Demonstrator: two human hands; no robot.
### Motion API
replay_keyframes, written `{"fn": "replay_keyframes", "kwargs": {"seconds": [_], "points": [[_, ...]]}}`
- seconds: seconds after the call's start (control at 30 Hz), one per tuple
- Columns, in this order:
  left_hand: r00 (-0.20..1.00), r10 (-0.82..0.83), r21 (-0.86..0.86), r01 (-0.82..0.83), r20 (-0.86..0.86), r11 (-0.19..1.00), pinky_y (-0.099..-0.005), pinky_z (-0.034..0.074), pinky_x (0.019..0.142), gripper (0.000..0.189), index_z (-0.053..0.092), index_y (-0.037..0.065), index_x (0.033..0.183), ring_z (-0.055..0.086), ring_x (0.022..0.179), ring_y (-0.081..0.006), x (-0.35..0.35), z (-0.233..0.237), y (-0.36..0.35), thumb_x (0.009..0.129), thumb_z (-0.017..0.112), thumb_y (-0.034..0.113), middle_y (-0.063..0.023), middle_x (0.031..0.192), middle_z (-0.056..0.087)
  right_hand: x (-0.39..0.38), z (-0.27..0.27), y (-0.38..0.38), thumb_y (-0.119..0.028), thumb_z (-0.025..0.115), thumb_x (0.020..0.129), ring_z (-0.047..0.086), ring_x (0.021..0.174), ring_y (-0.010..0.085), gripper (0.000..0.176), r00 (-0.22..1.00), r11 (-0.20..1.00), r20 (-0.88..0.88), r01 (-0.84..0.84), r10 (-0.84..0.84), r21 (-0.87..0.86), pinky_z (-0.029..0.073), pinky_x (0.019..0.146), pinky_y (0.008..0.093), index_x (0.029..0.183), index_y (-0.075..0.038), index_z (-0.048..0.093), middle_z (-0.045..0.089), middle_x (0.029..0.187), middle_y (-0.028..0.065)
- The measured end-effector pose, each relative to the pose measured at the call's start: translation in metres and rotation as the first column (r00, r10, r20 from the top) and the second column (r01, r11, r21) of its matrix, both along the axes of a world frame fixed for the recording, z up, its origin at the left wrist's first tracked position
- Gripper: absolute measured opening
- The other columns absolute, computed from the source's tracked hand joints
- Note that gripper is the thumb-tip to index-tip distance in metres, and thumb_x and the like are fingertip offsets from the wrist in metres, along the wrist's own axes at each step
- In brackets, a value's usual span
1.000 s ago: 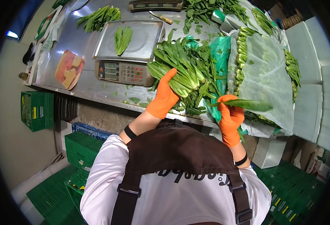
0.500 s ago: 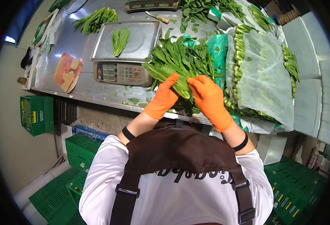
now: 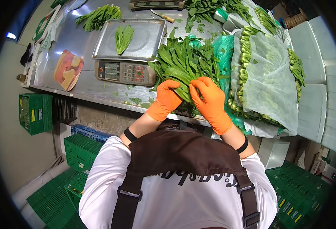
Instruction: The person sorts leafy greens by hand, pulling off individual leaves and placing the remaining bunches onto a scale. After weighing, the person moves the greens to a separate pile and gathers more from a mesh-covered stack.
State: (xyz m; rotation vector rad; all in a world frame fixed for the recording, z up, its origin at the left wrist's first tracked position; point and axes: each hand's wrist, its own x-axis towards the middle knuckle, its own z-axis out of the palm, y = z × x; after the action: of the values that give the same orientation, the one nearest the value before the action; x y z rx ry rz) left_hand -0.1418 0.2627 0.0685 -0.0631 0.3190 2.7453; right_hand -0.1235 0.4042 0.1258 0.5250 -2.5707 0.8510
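Observation:
Both of my hands wear orange gloves and meet at the front edge of a heap of leafy greens [image 3: 187, 61]. My left hand [image 3: 165, 100] curls round the stem end of some leaves, thumb and fingers closed. Just beside it, my right hand [image 3: 209, 101] pinches leaves at the same spot, its fingertips pressed together. On the steel tray of the scale [image 3: 147, 28], left of the heap, lies a small bunch of greens [image 3: 124, 39]. The scale's display and keypad [image 3: 125, 72] face me.
A larger bunch [image 3: 99, 17] and a knife [image 3: 164, 16] lie behind the scale. Bundled greens under white cloth [image 3: 271, 72] stand at right, beside a green bag [image 3: 223, 53]. A printed sheet [image 3: 68, 70] lies at left. Green crates [image 3: 36, 113] stand below the table.
The leaves between my hands have shifted, and their tips no longer reach as far left. My hands have moved slightly. The camera view has shifted a little.

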Motion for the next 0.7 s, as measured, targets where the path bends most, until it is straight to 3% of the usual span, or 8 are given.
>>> {"fn": "replay_keyframes", "kwargs": {"seconds": [0.2,0.27,0.33,0.4,0.43,0.6,0.67,0.7], "points": [[1.000,-0.018,0.085,0.017,0.013,0.996,-0.0425,0.041,0.099,0.046,0.051,-0.001,0.120,0.057,0.107,-0.0282,-0.002,0.009,0.000,0.076,0.053,0.010,-0.0136,0.115,0.059,0.005,-0.004,0.009,-0.008,0.065,0.083,0.059,0.067,0.0146,0.007,0.963,0.865,0.266,0.094,0.047,-0.493,0.047,0.058,0.0258,0.089,-0.004,0.063,0.061,0.083,0.0050],[0.998,-0.031,-0.077,0.035,0.059,0.996,-0.0394,0.045,0.095,0.041,0.052,0.000,0.119,0.058,0.105,-0.0254,-0.003,0.007,0.002,0.080,0.058,0.010,-0.0116,0.114,0.060,0.004,-0.012,0.016,-0.007,0.063,0.084,0.057,0.069,0.0104,0.009,0.920,0.775,0.368,0.134,0.134,-0.618,0.046,0.061,0.0244,0.091,-0.001,0.061,0.061,0.084,0.0052],[0.999,-0.024,-0.066,0.026,0.026,0.997,-0.0375,0.046,0.093,0.039,0.052,0.001,0.118,0.059,0.103,-0.0238,-0.002,-0.012,0.003,0.080,0.059,0.009,-0.0103,0.112,0.060,0.006,-0.006,0.012,-0.006,0.065,0.082,0.059,0.069,0.0158,0.009,0.938,0.811,0.325,0.098,0.118,-0.577,0.048,0.063,0.0262,0.089,-0.002,0.062,0.062,0.086,0.0062],[0.999,-0.001,-0.044,-0.001,-0.045,0.999,-0.0336,0.050,0.089,0.035,0.054,0.002,0.115,0.060,0.099,-0.0207,-0.006,-0.026,0.004,0.081,0.063,0.006,-0.0077,0.109,0.060,0.005,-0.011,0.008,-0.005,0.067,0.078,0.060,0.071,0.0231,0.011,0.993,0.945,-0.085,-0.102,0.080,-0.310,0.049,0.064,0.0288,0.088,-0.004,0.062,0.062,0.088,0.0075],[0.992,0.070,-0.260,-0.040,0.108,0.965,-0.0335,0.049,0.090,0.034,0.056,0.006,0.111,0.060,0.099,-0.0196,-0.010,-0.026,0.010,0.078,0.064,0.004,-0.0058,0.106,0.061,0.011,-0.006,0.004,-0.008,0.070,0.075,0.059,0.075,0.0279,0.015,0.996,0.939,0.055,-0.048,0.071,-0.341,0.049,0.066,0.0322,0.088,-0.007,0.061,0.062,0.091,0.0080],[0.999,0.038,-0.079,-0.040,-0.016,0.996,-0.0373,0.051,0.087,0.030,0.054,0.004,0.115,0.060,0.101,-0.0231,-0.003,-0.042,0.010,0.085,0.060,0.005,-0.0095,0.108,0.061,0.012,-0.009,0.007,-0.014,0.073,0.071,0.058,0.080,0.0267,0.022,0.999,0.997,-0.021,0.027,-0.029,-0.071,0.047,0.066,0.0354,0.089,-0.008,0.061,0.062,0.096,0.0065],[0.955,-0.100,0.005,0.103,0.281,0.995,-0.0413,0.048,0.092,0.036,0.050,0.003,0.121,0.058,0.106,-0.0274,-0.009,0.010,0.013,0.086,0.058,0.006,-0.0128,0.115,0.059,0.021,-0.004,0.012,-0.014,0.073,0.071,0.058,0.081,0.0263,0.023,0.941,0.946,-0.173,-0.310,0.290,-0.097,0.046,0.066,0.0358,0.090,-0.008,0.062,0.062,0.096,0.0064],[0.976,0.024,-0.060,-0.011,0.215,0.998,-0.0449,0.044,0.098,0.042,0.046,0.001,0.126,0.056,0.109,-0.0295,-0.014,-0.002,0.011,0.086,0.057,0.007,-0.0150,0.121,0.056,0.028,0.002,0.016,-0.013,0.072,0.070,0.059,0.083,0.0247,0.026,0.901,0.902,-0.147,-0.422,0.407,-0.088,0.047,0.066,0.0362,0.094,-0.009,0.062,0.062,0.097,0.0065]]}}
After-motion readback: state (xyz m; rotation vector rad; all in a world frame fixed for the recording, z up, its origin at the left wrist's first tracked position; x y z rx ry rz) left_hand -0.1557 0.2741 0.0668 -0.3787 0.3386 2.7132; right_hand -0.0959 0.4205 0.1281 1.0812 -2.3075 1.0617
